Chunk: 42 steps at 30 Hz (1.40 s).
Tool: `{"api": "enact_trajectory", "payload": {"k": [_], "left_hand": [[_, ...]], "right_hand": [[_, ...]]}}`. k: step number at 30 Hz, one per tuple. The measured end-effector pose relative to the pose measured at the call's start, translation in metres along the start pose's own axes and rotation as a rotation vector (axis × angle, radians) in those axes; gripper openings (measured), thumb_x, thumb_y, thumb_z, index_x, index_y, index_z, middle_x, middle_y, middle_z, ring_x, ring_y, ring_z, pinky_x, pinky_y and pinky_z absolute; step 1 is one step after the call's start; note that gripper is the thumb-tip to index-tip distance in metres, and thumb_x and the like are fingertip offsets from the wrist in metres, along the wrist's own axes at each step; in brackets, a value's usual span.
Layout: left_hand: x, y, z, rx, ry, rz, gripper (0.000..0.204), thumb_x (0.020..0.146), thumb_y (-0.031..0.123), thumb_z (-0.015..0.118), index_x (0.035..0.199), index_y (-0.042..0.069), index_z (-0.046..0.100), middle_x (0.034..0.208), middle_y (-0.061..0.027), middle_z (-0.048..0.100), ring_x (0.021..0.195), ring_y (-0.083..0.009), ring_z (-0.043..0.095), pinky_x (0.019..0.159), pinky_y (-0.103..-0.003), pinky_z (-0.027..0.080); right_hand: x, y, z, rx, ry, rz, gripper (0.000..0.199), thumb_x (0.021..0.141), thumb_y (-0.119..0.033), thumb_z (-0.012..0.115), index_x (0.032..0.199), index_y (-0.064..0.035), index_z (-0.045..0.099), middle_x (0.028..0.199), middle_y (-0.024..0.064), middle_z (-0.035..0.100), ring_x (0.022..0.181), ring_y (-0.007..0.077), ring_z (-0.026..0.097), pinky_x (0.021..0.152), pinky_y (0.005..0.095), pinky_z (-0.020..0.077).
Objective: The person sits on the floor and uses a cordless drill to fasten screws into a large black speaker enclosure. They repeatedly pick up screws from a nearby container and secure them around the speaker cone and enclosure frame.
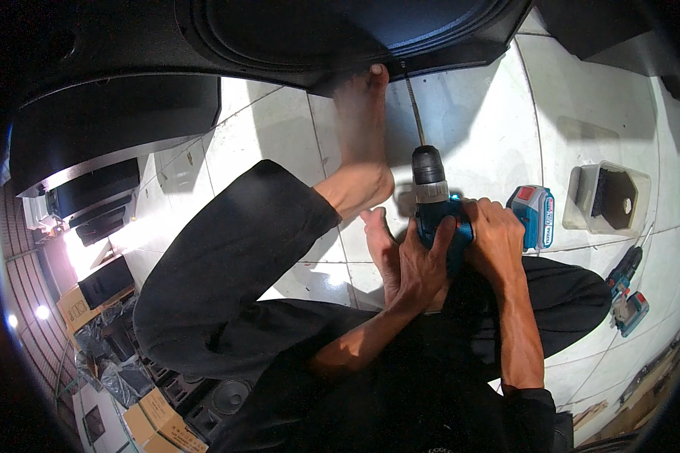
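Both my hands grip a blue cordless drill. My left hand wraps the back of its body and my right hand holds its handle side. The drill's long thin bit points away from me and meets the lower edge of a large black speaker cabinet at the top of the view. My bare foot presses against that same edge, just left of the bit. I sit on the white tiled floor in black trousers.
A clear plastic tub with black parts sits on the tiles at right. A second cordless drill lies at the far right. More black speaker boxes and cardboard boxes stand at left.
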<state>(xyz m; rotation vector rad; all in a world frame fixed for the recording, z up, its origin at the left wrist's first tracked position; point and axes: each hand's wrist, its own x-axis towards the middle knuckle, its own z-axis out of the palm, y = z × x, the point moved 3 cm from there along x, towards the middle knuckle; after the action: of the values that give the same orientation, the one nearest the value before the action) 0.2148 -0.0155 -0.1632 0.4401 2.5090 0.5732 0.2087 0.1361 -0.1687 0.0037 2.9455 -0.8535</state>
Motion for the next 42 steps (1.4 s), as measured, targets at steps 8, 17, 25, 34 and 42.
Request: {"api": "enact_trajectory", "payload": {"k": [8,17,25,34,42], "left_hand": [[0.005,0.003,-0.006,-0.092,0.031,-0.030,0.068,0.086,0.014,0.056,0.143,0.030,0.024,0.125,-0.0307,0.043,0.104,-0.0449,0.057,0.087,-0.055,0.046],[0.004,0.002,-0.007,-0.083,-0.008,-0.028,0.070,0.085,0.014,0.059,0.144,0.027,0.024,0.128,-0.0302,0.042,0.106,-0.0452,0.056,0.088,-0.054,0.046],[0.010,-0.015,0.009,-0.390,-0.030,-0.075,0.061,0.088,0.016,0.056,0.142,0.024,0.028,0.126,-0.0268,0.043,0.108,-0.0429,0.054,0.087,-0.052,0.046],[0.015,-0.012,0.007,-0.470,-0.066,-0.189,0.042,0.098,0.028,0.042,0.139,0.026,0.033,0.122,-0.0231,0.045,0.106,-0.0405,0.053,0.088,-0.050,0.045],[0.015,-0.010,0.001,-0.388,-0.023,-0.229,0.050,0.099,0.045,0.038,0.138,0.013,0.034,0.112,-0.0229,0.049,0.098,-0.0376,0.054,0.090,-0.047,0.042]], "right_hand": [[0.004,-0.001,-0.002,0.023,-0.002,-0.012,0.029,0.072,-0.006,0.064,0.100,-0.0048,0.060,0.083,0.0083,0.055,0.076,0.0259,0.058,0.063,0.0383,0.0459],[0.006,0.001,-0.001,0.025,0.011,0.005,0.027,0.071,-0.008,0.065,0.097,-0.0047,0.061,0.080,0.0089,0.054,0.074,0.0262,0.058,0.063,0.0383,0.0461],[0.012,-0.001,-0.007,0.043,0.010,0.024,0.025,0.071,-0.007,0.065,0.096,-0.0060,0.061,0.081,0.0091,0.054,0.073,0.0266,0.058,0.063,0.0391,0.0464],[0.014,0.001,-0.010,0.064,0.014,0.021,0.031,0.072,-0.009,0.066,0.103,-0.0096,0.060,0.080,0.0090,0.054,0.073,0.0281,0.059,0.062,0.0402,0.0464],[0.015,0.000,-0.012,0.059,0.011,0.006,0.038,0.071,-0.008,0.066,0.109,-0.0096,0.059,0.082,0.0097,0.057,0.073,0.0286,0.060,0.062,0.0408,0.0471]]}}
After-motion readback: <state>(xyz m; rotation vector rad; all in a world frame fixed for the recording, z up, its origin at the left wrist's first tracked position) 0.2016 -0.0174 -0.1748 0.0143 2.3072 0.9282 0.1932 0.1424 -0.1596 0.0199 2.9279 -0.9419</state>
